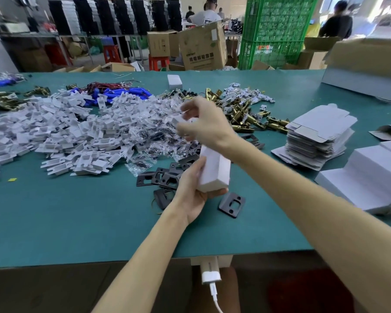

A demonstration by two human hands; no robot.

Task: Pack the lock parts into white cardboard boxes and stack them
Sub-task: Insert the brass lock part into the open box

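Observation:
My left hand (pixel 191 188) grips a long white cardboard box (pixel 213 169) from below, tilted up over the green table (pixel 77 222). My right hand (pixel 203 123) is at the box's far upper end, blurred, with fingers curled around the box's end flap. Black strike plates (pixel 231 204) lie under and beside the box. A heap of white folded inserts (pixel 61 134), clear screw bags (pixel 149 127) and brass latches (pixel 246 118) spreads across the middle of the table.
A pile of flat white box blanks (pixel 318 136) sits at the right, with closed white boxes (pixel 366 177) stacked nearer the right edge. Blue batteries with wires (pixel 122 91) lie at the back. Cartons, green crates and people stand beyond the table.

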